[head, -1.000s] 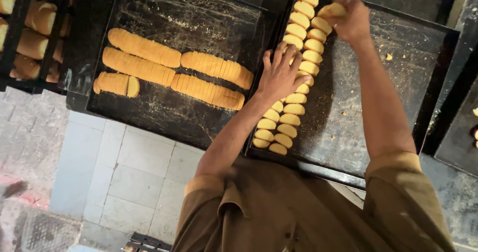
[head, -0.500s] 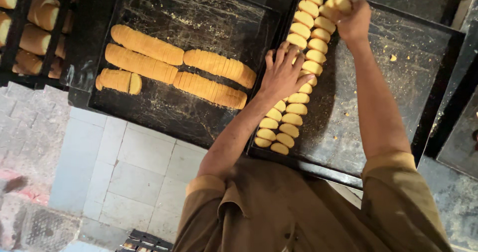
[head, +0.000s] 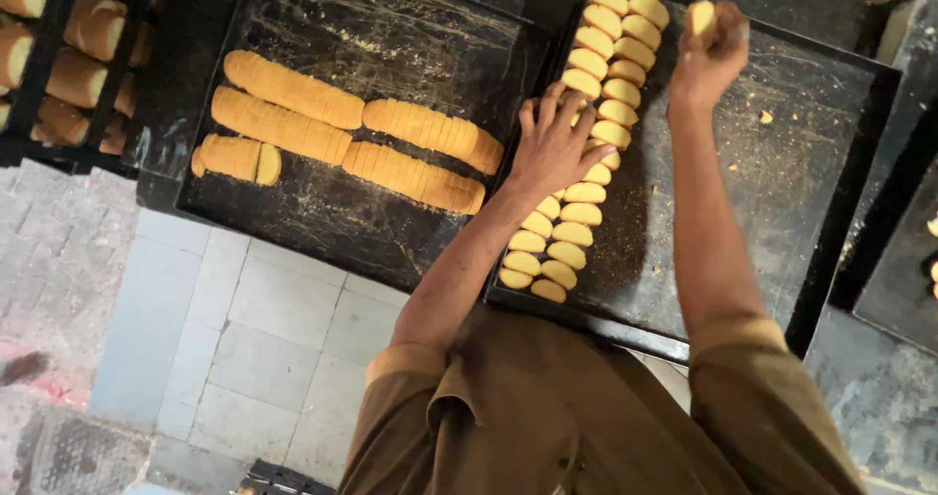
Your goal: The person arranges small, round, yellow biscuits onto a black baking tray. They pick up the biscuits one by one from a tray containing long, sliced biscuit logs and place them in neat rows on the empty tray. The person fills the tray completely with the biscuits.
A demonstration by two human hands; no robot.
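Head cam looks straight down w/ my arms reaching fwd. Floor (head: 244, 329) below is pale grey tile, w/ rougher stone paving at far left. Two big black trays sit side by side, both scratched and dusted w/ crumbs. Left tray (head: 322, 216) carries sliced loaves (head: 342, 133) — long golden logs cut into thin slices but packed together, in approx three rows, plus a short stub at the left end. Top left corner: a dark rack (head: 44, 85) w/ more golden loaves in its slots. Right tray (head: 811, 172) is mostly bare on its right half; along its left side run two columns of rusk slices (head: 576, 212), laid flat and overlapping, from near edge up to far edge. A third dark tray edge shows at far right.

My left hand (head: 557, 143) lies palm down on the columns about mid-way — fingers (head: 532, 114) spread wide, flat, touching the slices, gripping nothing. My right hand (head: 708, 55) is up near the far end of the tray, just beside the top of the columns — its fingers curled narrow round one slice (head: 701, 16), held pinched above the tray, pale cut face showing. Can't tell if that slice touches the tray yet. Brown rolled sleeves and shirt fill the bottom of the view.
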